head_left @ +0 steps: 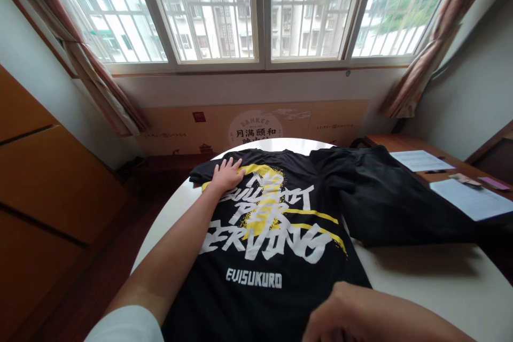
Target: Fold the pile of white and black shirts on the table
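A black T-shirt [312,272] lies spread on the round white table [162,232], printed with large white lettering and yellow strokes. Its neck end is toward the far edge, and its lower part runs out of view at the bottom. My left hand [228,173] rests flat on the shirt near the far left sleeve, fingers spread. Over the shirt's near right part is my right hand [334,312], bent downward at the bottom edge; its fingers are mostly cut off, so whether it grips cloth is hidden. A dark folded garment [404,197] lies to the right, against the shirt's right sleeve.
Behind the table's right side, a wooden desk [380,141] bears papers [473,197] and a pen [441,171]. A printed cardboard panel [332,123] stands under the barred window [262,10]. Orange-brown cabinets [36,192] are on the left, curtains [425,69] at both sides.
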`<state>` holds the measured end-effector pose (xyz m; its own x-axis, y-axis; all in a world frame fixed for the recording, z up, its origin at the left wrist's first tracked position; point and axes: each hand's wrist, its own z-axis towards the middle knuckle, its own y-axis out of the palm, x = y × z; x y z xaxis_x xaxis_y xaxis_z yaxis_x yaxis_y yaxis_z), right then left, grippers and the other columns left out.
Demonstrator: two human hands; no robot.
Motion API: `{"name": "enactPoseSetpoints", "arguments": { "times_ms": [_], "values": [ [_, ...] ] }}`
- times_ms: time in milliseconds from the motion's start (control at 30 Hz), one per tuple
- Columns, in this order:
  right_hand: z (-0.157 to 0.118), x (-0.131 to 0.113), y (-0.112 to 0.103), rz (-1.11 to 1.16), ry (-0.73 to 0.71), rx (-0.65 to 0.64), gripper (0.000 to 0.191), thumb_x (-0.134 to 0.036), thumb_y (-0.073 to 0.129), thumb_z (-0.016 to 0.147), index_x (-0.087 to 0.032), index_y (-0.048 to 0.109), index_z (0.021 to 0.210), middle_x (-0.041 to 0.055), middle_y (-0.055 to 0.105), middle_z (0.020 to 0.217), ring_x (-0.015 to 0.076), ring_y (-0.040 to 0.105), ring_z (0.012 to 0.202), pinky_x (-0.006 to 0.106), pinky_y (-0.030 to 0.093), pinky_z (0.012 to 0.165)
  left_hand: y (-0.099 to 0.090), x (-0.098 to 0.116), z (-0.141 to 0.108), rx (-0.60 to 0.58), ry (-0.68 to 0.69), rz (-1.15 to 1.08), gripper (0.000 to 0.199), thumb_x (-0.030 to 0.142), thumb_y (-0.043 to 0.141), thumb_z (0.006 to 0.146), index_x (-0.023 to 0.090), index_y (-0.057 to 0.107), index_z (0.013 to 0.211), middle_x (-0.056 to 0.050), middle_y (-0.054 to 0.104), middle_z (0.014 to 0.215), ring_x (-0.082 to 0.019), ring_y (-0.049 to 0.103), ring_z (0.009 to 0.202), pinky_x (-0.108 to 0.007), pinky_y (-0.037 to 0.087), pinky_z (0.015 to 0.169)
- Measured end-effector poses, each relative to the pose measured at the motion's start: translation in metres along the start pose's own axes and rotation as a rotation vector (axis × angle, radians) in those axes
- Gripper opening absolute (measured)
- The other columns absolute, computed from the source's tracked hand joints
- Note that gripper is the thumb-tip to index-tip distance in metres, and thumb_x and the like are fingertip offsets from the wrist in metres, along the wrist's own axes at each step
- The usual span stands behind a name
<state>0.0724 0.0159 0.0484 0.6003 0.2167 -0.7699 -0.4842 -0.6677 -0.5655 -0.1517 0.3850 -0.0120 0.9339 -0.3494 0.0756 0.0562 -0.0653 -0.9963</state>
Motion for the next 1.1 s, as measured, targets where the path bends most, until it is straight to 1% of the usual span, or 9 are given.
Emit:
{"name": "enactPoseSetpoints", "arguments": {
  "times_ms": [100,167,300,433,533,600,667,867,1100],
  "values": [
    [-0.002,-0.022,-0.01,-0.028,0.021,0.211,0.033,-0.019,0.058,0.092,-0.027,0.078,0.117,0.0007,0.08,0.094,0.0145,0.074,0.081,0.019,0.051,0.076,0.0,0.002,-0.001,0.01,-0.01,0.011,0.07,0.057,0.028,0.105,0.029,0.027,0.169,-0.008,0.017,0.176,-0.034,0.015,0.163,-0.059,0.015,0.129],
    [0.003,-0.029,-0.011,-0.115,-0.01,0.244,0.037,-0.013,0.057,0.088,-0.029,0.078,0.114,-0.0004,0.08,0.094,0.0158,0.074,0.084,0.021,0.05,0.081,0.0,0.002,-0.002,0.021,-0.013,0.019,0.07,0.057,0.028,0.105,0.029,0.028,0.169,-0.008,0.019,0.176,-0.034,0.016,0.162,-0.058,0.017,0.128],
    [0.026,-0.014,-0.029,-0.308,-0.011,0.357,0.029,-0.012,0.054,0.087,-0.026,0.076,0.099,0.0005,0.079,0.091,0.018,0.073,0.084,0.024,0.05,0.078,0.001,0.002,-0.002,0.024,-0.01,0.016,0.07,0.056,0.027,0.105,0.027,0.029,0.169,-0.008,0.018,0.176,-0.034,0.016,0.162,-0.058,0.016,0.129],
    [0.053,0.038,-0.103,-0.427,0.138,0.677,0.027,-0.02,0.049,0.097,-0.023,0.073,0.109,0.0059,0.078,0.109,0.0208,0.072,0.098,0.029,0.051,0.088,0.003,0.0,-0.001,0.017,0.001,0.0,0.071,0.056,0.026,0.105,0.026,0.026,0.169,-0.009,0.016,0.176,-0.034,0.014,0.163,-0.059,0.014,0.129],
    [0.063,0.085,-0.168,-0.678,0.554,0.919,0.036,-0.025,0.052,0.098,-0.013,0.066,0.13,0.0183,0.069,0.132,0.0339,0.062,0.126,0.042,0.047,0.103,0.005,-0.001,0.0,0.022,0.001,-0.009,0.071,0.056,0.025,0.105,0.026,0.027,0.169,-0.01,0.015,0.176,-0.034,0.014,0.163,-0.06,0.013,0.129],
    [0.064,0.113,-0.197,-0.718,0.805,0.905,0.046,-0.038,0.054,0.1,-0.006,0.062,0.134,0.0255,0.064,0.136,0.0419,0.057,0.129,0.049,0.046,0.103,0.005,-0.001,0.0,0.025,0.001,-0.014,0.071,0.057,0.026,0.105,0.026,0.028,0.169,-0.01,0.016,0.176,-0.035,0.014,0.163,-0.06,0.013,0.128],
    [0.064,0.133,-0.209,-0.731,0.908,0.905,0.055,-0.049,0.056,0.1,-0.005,0.061,0.134,0.0283,0.061,0.137,0.0439,0.057,0.128,0.05,0.047,0.1,0.005,-0.001,0.0,0.028,0.0,-0.016,0.071,0.056,0.026,0.105,0.026,0.028,0.169,-0.01,0.017,0.176,-0.034,0.015,0.163,-0.059,0.013,0.129],
    [0.066,0.154,-0.211,-0.694,0.88,0.95,0.039,-0.037,0.052,0.1,-0.012,0.063,0.128,0.0217,0.072,0.117,0.0374,0.066,0.116,0.046,0.047,0.096,0.006,0.001,0.0,0.032,-0.008,-0.023,0.071,0.055,0.027,0.104,0.026,0.028,0.169,-0.009,0.018,0.176,-0.034,0.015,0.163,-0.058,0.013,0.129],
    [0.054,0.163,-0.245,-0.638,0.872,0.954,0.033,-0.028,0.052,0.096,-0.017,0.071,0.121,0.0189,0.071,0.127,0.0351,0.068,0.116,0.041,0.05,0.09,0.007,-0.001,-0.002,0.041,0.014,-0.056,0.069,0.054,0.031,0.104,0.025,0.032,0.167,-0.009,0.02,0.176,-0.034,0.015,0.163,-0.059,0.012,0.129]
  ]
}}
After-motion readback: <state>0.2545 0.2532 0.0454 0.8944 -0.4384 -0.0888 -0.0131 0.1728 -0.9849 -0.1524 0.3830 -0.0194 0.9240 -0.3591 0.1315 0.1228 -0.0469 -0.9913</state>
